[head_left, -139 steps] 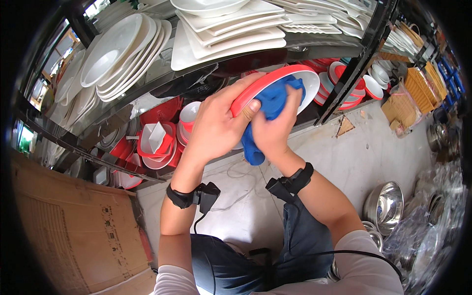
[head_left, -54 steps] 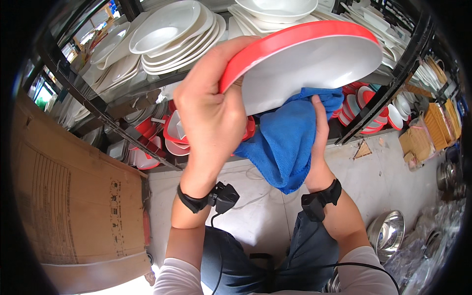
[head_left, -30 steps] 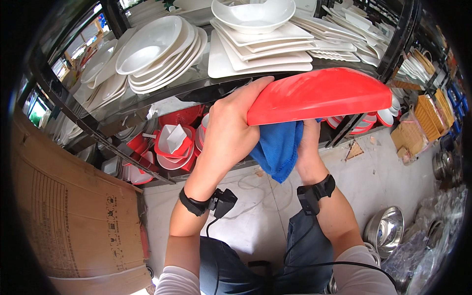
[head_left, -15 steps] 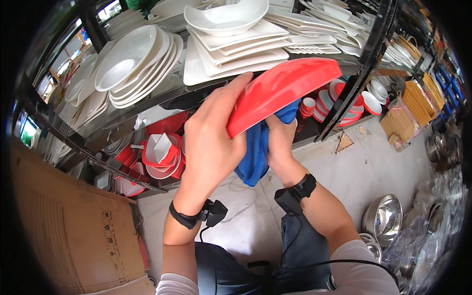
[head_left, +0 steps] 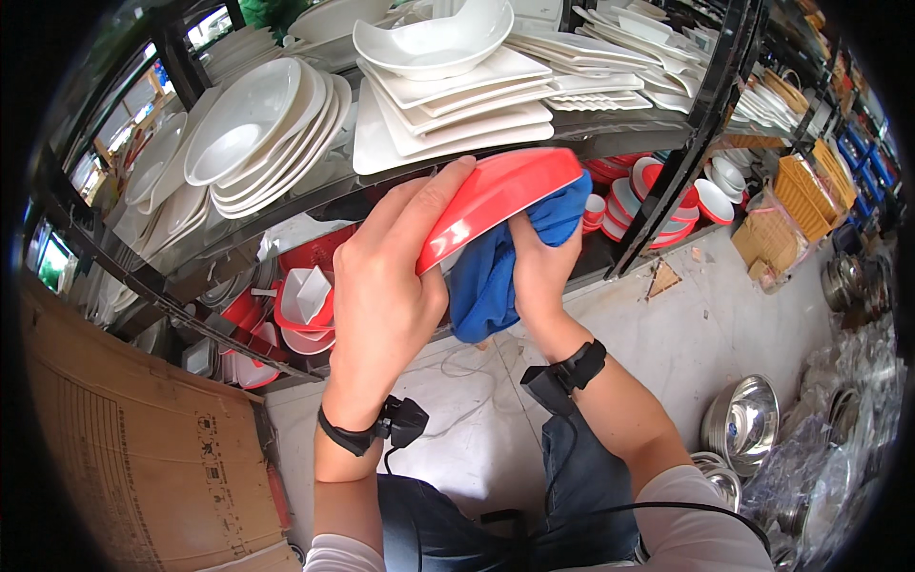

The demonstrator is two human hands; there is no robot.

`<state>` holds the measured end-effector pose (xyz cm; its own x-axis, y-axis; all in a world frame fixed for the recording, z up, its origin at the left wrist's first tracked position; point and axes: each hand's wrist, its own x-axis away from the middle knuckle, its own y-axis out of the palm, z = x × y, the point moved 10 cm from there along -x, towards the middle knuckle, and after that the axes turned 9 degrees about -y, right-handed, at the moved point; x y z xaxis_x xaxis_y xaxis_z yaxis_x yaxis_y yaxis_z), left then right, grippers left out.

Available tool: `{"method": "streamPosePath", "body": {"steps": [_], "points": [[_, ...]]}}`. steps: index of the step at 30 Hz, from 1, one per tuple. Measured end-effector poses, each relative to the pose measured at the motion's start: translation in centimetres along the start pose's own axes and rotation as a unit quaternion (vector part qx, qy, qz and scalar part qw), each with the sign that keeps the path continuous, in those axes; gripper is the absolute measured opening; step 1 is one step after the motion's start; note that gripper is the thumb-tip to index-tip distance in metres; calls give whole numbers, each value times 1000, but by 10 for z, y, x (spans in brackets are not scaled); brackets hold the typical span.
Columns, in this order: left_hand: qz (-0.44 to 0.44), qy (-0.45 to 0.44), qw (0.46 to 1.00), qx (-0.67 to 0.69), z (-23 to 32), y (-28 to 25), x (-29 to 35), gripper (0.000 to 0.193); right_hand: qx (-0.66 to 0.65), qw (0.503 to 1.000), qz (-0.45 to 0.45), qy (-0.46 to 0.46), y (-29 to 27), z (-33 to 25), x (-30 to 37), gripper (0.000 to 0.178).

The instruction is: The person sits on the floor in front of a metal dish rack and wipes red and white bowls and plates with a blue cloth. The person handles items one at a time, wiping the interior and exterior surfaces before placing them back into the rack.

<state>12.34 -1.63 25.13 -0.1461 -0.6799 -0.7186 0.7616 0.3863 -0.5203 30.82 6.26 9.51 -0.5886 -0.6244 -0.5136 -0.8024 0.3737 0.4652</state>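
Observation:
A glossy red dish (head_left: 500,195) is held tilted on its side in front of the shelf, its red outer face turned up toward me. My left hand (head_left: 386,262) grips its left end, fingers behind and over the upper edge. A blue cloth (head_left: 486,286) is bunched in my right hand (head_left: 545,267) and pressed against the dish's underside-facing inner side at the right. Folds of the cloth hang down between my two hands. The right fingertips are hidden behind the cloth and dish.
Stacked white square plates (head_left: 448,119) and oval plates (head_left: 253,124) fill the black-framed shelf (head_left: 276,214). Red and white dishes (head_left: 310,305) sit on the lower level. A cardboard box (head_left: 143,439) stands at left; steel bowls (head_left: 743,424) and plastic wrap (head_left: 829,458) lie at right.
The red dish has moved left and tipped, its right end lower. My left hand has shifted left with it. More of the blue cloth now shows at the dish's right end.

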Motion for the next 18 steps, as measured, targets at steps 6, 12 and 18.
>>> {"method": "streamPosePath", "body": {"steps": [6, 12, 18], "points": [[-65, -58, 995, -40, -16, 6, 0, 67, 133, 974, -55, -177, -1, -49, -11, 50], [-68, -53, 994, -67, -11, 6, 0, 65, 193, 922, -74, -326, -3, -72, -9, 60], [-115, -70, 984, -119, -22, 25, 4, 66, 215, 847, -145, -464, 17, -110, 12, 66]]}}
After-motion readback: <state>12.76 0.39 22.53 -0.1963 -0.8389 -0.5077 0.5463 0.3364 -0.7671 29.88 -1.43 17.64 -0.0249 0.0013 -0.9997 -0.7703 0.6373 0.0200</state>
